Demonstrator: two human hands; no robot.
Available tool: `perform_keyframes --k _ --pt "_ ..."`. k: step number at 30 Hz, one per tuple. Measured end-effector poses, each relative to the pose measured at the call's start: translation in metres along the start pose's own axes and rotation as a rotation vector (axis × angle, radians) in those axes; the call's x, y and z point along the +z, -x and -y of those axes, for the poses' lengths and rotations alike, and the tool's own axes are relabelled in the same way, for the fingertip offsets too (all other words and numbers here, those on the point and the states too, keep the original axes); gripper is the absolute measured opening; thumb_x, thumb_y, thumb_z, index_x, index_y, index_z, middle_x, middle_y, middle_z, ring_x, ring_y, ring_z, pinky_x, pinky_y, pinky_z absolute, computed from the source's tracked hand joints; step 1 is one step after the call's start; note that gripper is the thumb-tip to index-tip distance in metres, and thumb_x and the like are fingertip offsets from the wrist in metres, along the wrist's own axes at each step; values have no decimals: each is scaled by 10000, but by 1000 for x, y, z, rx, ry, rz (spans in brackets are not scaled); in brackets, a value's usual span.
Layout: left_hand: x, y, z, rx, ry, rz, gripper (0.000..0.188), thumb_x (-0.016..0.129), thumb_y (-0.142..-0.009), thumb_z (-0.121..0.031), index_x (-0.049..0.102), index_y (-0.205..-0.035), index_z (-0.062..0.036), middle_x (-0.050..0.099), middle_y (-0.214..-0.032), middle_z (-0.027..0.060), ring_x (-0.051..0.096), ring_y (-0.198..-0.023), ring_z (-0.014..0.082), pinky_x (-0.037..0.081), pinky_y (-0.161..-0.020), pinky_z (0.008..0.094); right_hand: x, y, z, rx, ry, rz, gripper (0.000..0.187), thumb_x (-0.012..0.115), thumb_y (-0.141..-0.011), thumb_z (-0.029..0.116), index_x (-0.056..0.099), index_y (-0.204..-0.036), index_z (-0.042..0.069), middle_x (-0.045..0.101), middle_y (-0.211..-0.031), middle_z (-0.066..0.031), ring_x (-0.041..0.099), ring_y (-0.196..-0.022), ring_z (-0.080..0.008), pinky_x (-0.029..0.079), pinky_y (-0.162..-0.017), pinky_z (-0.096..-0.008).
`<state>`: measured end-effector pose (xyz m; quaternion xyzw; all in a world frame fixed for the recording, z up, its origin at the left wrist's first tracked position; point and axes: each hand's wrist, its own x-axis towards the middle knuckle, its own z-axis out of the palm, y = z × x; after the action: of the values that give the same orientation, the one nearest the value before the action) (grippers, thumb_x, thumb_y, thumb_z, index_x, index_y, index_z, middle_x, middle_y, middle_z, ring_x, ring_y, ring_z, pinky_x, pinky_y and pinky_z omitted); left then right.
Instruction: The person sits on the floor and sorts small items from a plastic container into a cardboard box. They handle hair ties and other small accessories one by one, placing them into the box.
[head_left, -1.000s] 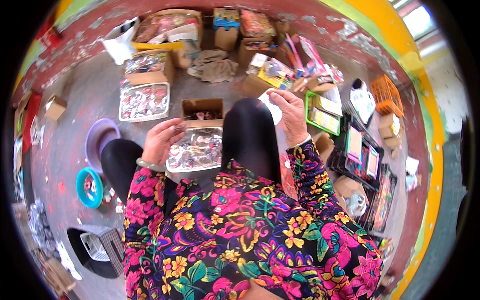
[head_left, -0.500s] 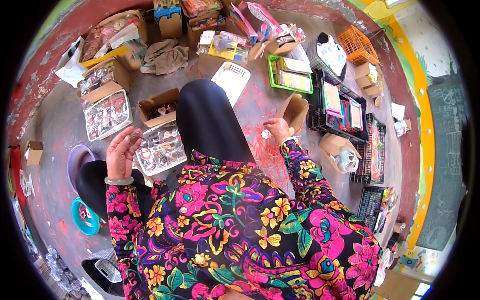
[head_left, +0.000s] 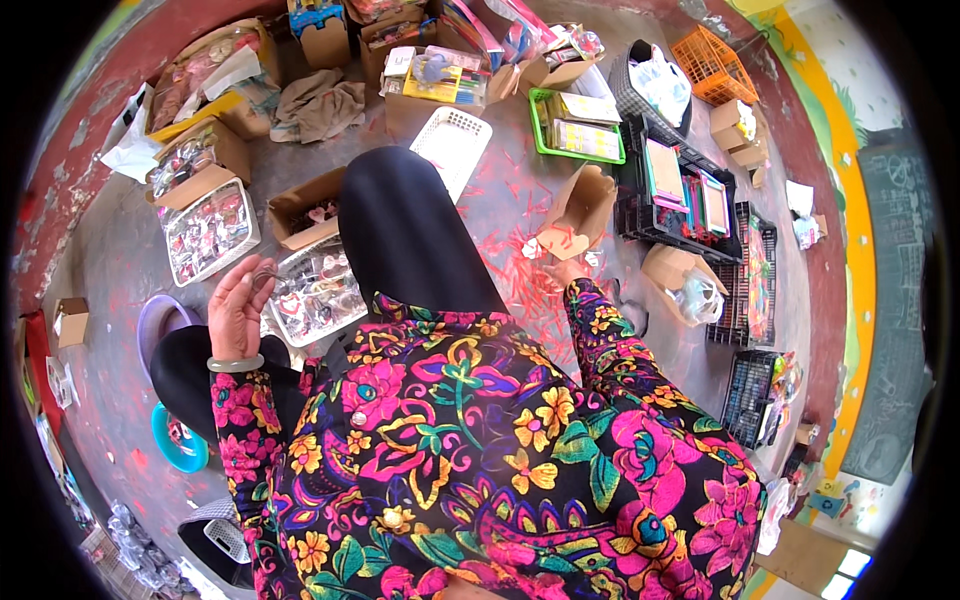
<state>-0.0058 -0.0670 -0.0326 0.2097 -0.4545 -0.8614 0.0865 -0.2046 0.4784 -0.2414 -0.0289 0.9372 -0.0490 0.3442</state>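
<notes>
Ok, L hand (head_left: 238,308) pinches dark loop (head_left: 264,272); R hand (head_left: 568,271) nr cardbd box (head_left: 590,205), grip unclear.

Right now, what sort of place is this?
Likely a classroom used as a workroom or store: a dark green chalkboard at right, an orange crate, and red scraps strewn beside an open cardboard box.

Left hand (head_left: 236,312): dark item (head_left: 265,272) too small to identify.

Cardboard box (head_left: 583,200) ahead of right grip (head_left: 567,271), knee (head_left: 395,205) farther left, passable floor (head_left: 507,185) between
</notes>
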Motion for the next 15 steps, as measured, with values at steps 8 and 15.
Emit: perform_keyframes --k 8,15 --pt "-2 0 0 -2 -9 -5 261 440 -894 -19 511 -1128 72 571 -1093 211 585 -999 255 505 -847 305 6 -3 -16 -64 -100 83 328 497 -860 248 563 -1117 54 598 -1060 -111 555 -1008 -237 468 -796 -348" --pt "-3 0 1 -7 -10 -8 266 437 -894 -18 502 -1134 77 572 -1090 214 584 -1002 258 505 -847 302 -5 11 -21 31 -585 192 323 510 -844 160 538 -1151 66 595 -1078 -78 546 -1026 -202 442 -826 -339"
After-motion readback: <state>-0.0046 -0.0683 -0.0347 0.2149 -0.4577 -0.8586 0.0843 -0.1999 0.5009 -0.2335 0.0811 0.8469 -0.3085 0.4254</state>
